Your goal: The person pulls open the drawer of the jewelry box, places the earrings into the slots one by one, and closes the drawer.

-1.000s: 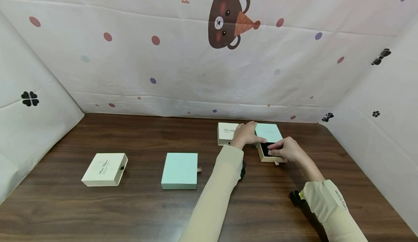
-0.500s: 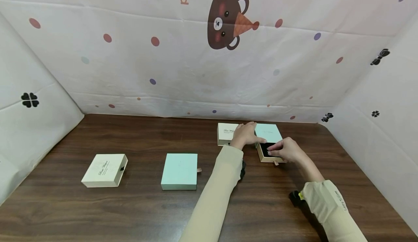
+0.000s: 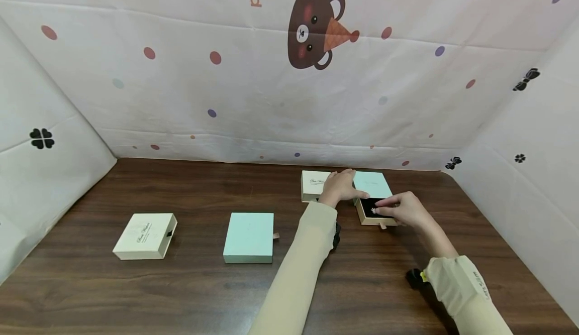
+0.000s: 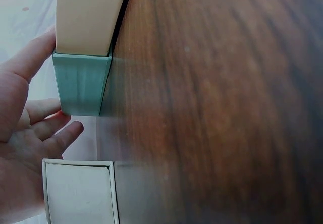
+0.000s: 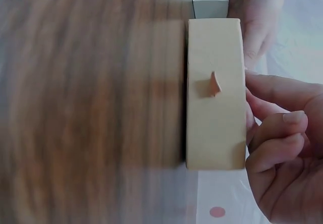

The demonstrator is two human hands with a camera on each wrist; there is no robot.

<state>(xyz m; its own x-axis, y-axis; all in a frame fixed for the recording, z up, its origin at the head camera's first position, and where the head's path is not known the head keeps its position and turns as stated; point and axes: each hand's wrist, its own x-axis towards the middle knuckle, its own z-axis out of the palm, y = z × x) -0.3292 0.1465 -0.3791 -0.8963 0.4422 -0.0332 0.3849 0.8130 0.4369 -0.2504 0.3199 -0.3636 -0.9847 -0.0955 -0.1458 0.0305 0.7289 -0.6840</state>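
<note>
A mint gift box [image 3: 372, 182] stands at the back right, its cream drawer [image 5: 216, 133] pulled partly out. The drawer's black lining [image 3: 368, 203] shows a small silver piece of jewelry [image 3: 373, 210], too small to name more closely. My right hand [image 3: 406, 208] is over the drawer, thumb and index fingertips right beside the jewelry and slightly apart; the wrist view hides these tips behind the drawer. With my left hand [image 3: 340, 188] I hold the mint box at its left side, thumb near the drawer joint, fingers [image 4: 45, 125] at the sleeve's far corner.
A white gift box [image 3: 313, 184] stands just left of my left hand, partly covered by it. Nearer me are another mint box [image 3: 249, 237] with a ribbon tab and a white lettered box [image 3: 146, 235]. White printed cloth [image 3: 253, 89] walls the wooden table [image 3: 190, 295].
My right hand has shifted slightly right, and the silver jewelry shows more clearly at the left of its fingertips. The left hand and the boxes look the same.
</note>
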